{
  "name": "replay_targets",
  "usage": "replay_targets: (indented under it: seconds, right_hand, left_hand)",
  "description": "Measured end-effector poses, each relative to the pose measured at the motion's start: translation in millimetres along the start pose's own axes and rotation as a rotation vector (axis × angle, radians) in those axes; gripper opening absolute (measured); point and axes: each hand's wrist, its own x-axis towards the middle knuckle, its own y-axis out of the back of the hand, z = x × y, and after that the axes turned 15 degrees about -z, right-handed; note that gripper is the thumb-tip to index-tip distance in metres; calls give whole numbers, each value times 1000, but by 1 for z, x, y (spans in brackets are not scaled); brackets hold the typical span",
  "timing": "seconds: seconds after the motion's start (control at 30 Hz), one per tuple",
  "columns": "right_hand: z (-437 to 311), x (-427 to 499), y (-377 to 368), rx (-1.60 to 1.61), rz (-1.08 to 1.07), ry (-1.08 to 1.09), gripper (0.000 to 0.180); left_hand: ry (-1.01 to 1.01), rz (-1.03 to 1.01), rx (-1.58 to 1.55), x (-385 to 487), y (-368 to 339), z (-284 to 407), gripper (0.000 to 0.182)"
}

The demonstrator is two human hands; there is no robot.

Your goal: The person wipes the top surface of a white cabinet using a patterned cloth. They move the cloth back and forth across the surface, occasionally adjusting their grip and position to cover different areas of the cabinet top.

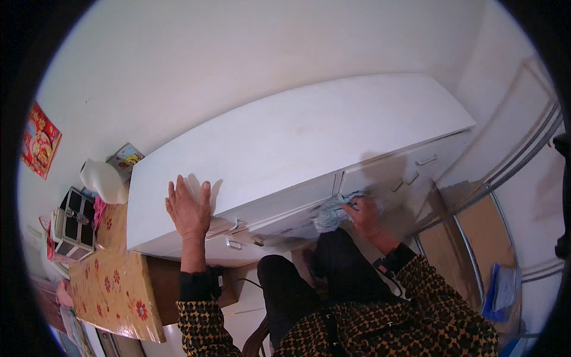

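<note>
A low white cabinet [303, 129] with metal pull handles stretches along the wall in front of me. My left hand [189, 209] rests on its top near the left front corner, fingers spread and holding nothing. Lower down at the front, my right hand [366, 214] grips a crumpled pale blue-green cloth [331, 213]. The cloth lies against the cabinet's front face, just above my right knee. Part of the cloth is hidden by my fingers.
To the left, a table with a flowered cover [116, 285] adjoins the cabinet. On it stand a white vase [105, 180] and a black case with metal edges [78, 223]. At right are brown boards [484, 223] in a metal frame and a blue folder [499, 292].
</note>
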Motion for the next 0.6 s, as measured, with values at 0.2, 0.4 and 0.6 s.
replay_targets:
  seconds: [0.2,0.4,0.6]
  right_hand:
    - [15,-54,-62,412,82,-703,50]
    - [15,-8,-90,1157,429,-1102,54]
    - [21,7,-105,1136,543,-1042,48]
  left_hand:
    - [-62,26,28,3,0,-3,78]
    - [-120,39,-74,4,-7,-15,70]
    - [-242,68,60,14,-11,-27,67]
